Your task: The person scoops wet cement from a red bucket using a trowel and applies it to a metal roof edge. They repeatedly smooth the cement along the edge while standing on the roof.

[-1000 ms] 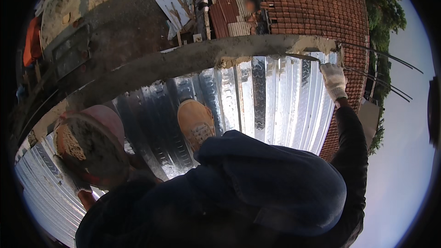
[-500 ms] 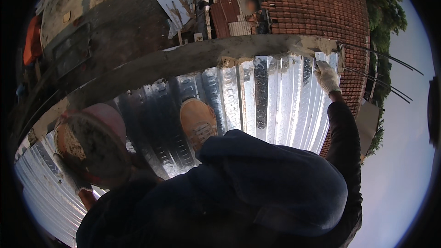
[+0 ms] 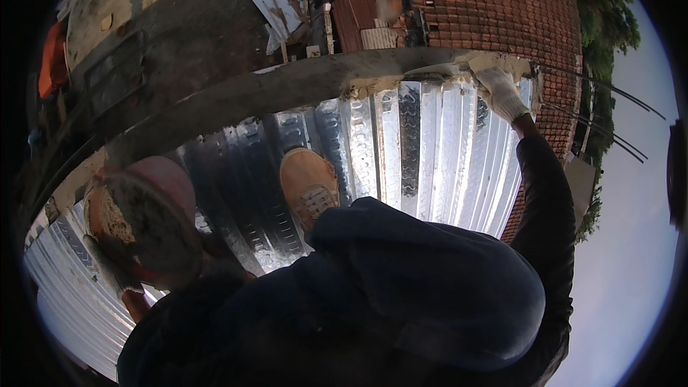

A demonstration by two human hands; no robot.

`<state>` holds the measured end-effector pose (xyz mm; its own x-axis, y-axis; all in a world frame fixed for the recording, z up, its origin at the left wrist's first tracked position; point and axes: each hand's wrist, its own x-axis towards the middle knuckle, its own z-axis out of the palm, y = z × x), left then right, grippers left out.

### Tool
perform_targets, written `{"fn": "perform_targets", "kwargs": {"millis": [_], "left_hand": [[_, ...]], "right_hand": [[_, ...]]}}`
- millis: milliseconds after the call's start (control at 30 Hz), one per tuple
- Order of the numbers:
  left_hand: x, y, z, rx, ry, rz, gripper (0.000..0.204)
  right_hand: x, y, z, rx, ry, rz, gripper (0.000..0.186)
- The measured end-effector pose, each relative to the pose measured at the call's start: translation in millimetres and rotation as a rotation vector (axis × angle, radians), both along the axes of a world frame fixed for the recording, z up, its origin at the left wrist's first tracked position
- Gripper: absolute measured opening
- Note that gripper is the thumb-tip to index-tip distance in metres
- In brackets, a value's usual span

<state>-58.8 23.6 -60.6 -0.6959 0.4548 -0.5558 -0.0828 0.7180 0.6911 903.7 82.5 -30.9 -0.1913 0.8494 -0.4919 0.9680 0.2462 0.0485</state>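
My right hand (image 3: 502, 94), in a pale knit glove, is closed at the far right end of a grey mortar ledge (image 3: 287, 80). It grips a trowel whose thin blade (image 3: 436, 70) lies along the ledge's inner edge; the handle is hidden in the glove. At the left, my gloved left hand (image 3: 106, 264) holds the side of a round reddish bucket (image 3: 168, 172), its fingers partly hidden. Wet grey mortar (image 3: 154, 222) fills the tilted bucket.
Shiny ribbed metal decking (image 3: 387, 150) lies below me, with my tan shoe (image 3: 308, 179) on it. Beyond the ledge, ground with scrap boards (image 3: 276, 7) lies lower down. A tiled roof (image 3: 494, 7) and protruding steel bars (image 3: 609, 89) are at the right.
My right hand has moved up and left onto the ledge, and the trowel blade now lies along its edge. My left hand and the bucket have stayed almost where they were.
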Motion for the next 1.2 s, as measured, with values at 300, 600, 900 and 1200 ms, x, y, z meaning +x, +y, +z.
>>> {"fn": "perform_targets", "kwargs": {"millis": [300,600,900,1200], "left_hand": [[2,2,-3,0.019,-0.001,0.014,0.078],[8,3,13,0.020,-0.034,0.072,0.076],[6,3,4,0.076,-0.050,0.064,0.082],[-4,2,-5,0.016,-0.093,0.038,0.085]], "right_hand": [[-30,-20,11,0.206,-0.013,0.054,0.023],[-102,-101,3,0.282,-0.030,-0.449,0.022],[-147,-163,-22,0.251,0.224,-1.015,0.035],[-245,-131,-7,0.037,0.223,-0.833,0.039]]}}
